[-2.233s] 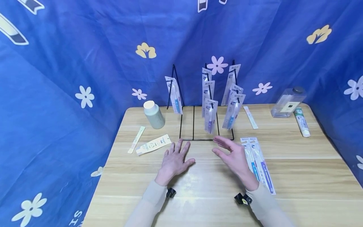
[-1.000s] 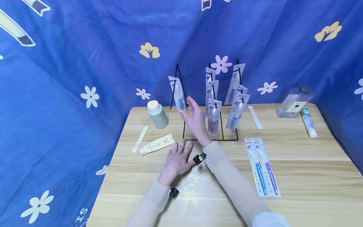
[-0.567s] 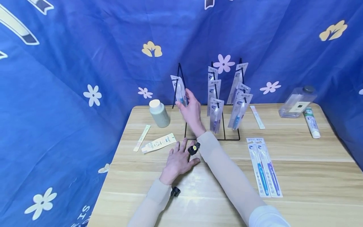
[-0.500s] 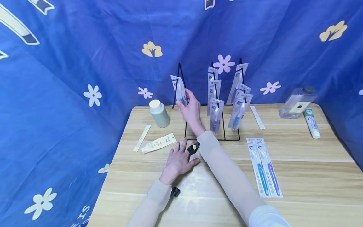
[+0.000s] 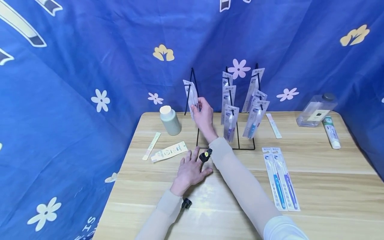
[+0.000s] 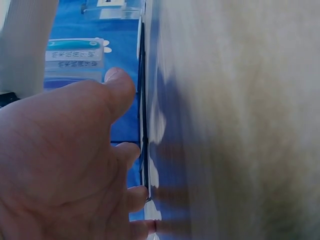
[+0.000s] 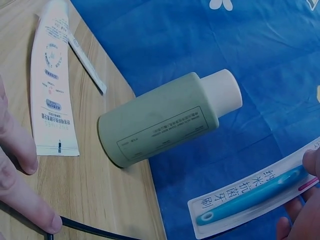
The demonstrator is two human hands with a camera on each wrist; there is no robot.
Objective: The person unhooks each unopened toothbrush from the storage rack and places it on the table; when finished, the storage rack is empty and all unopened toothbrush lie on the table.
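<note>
My right hand [image 5: 204, 116] reaches across the left arm to the left prong of a black wire rack [image 5: 246, 149]. Its thumb and fingers pinch the edge of a packaged toothbrush [image 5: 191, 93] that hangs there. Up close in the right wrist view, the toothbrush [image 7: 260, 194] shows a blue handle in a clear pack, gripped at the frame's right edge. My left hand [image 5: 189, 170] rests on the table with fingers spread, fingertips right at the rack's front wire. The left wrist view shows that hand [image 6: 60, 145] from the thumb side.
Several packaged toothbrushes [image 5: 230, 123] hang on the middle and right prongs. Left of the rack are a green bottle [image 5: 171, 121], a toothpaste tube [image 5: 169, 152] and a thin sachet [image 5: 151, 146]. Two packaged toothbrushes [image 5: 280, 180], a clear bottle [image 5: 316, 111] and another toothpaste tube [image 5: 331, 133] lie or stand right.
My right hand has moved from the rack's front right to its left prong, and its fingers have closed on the hanging toothbrush pack. The left hand has stayed put on the table.
</note>
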